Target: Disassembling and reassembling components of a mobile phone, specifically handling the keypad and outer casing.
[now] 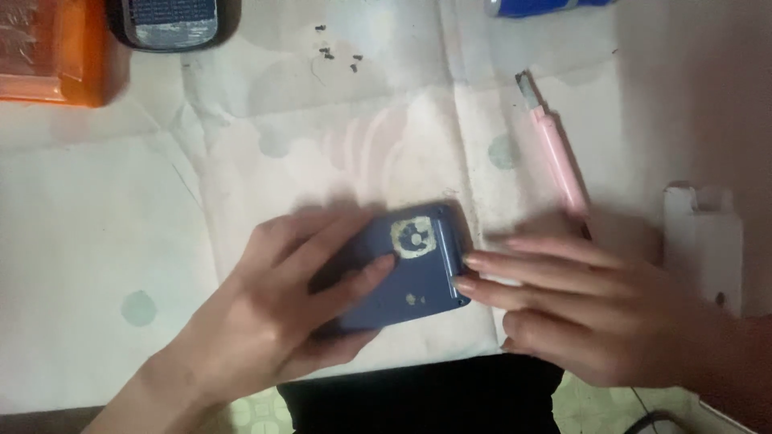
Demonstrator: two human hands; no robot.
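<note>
A blue phone (410,277) lies face down on a pale cloth (338,153), its back showing a round camera patch with worn residue. My left hand (281,313) grips the phone from the left, fingers over its back and thumb under its near edge. My right hand (579,309) comes in from the right, its fingertips touching the phone's right edge, fingers spread and holding nothing.
A pink utility knife (555,153) lies just behind my right hand. Several small dark screws (334,55) are scattered at the back. An orange box (52,52) and a dark device (173,22) sit far left, a white carton (704,237) at right, a blue object (539,6) at top.
</note>
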